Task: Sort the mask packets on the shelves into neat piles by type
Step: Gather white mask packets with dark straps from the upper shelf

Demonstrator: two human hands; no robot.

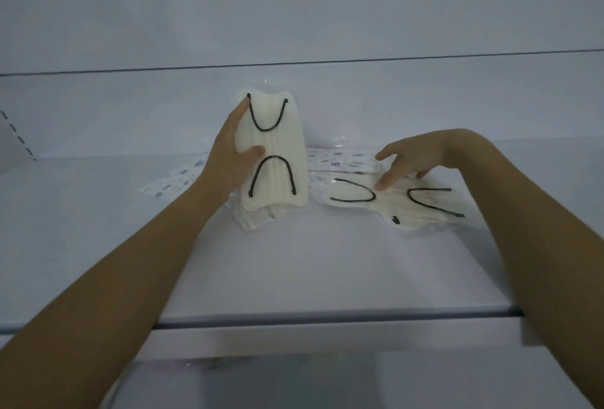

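left grip [228, 155] on upright packet [281, 147] edge

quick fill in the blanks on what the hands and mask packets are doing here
1. The left hand grips a cream mask packet that stands ____ rather than lying down.
2. The right hand rests spread fingertips on a second cream packet, which lies ____ on the shelf.
3. The ear loops seen through both cream packets are ____ in colour.

Missing words: upright, flat, black
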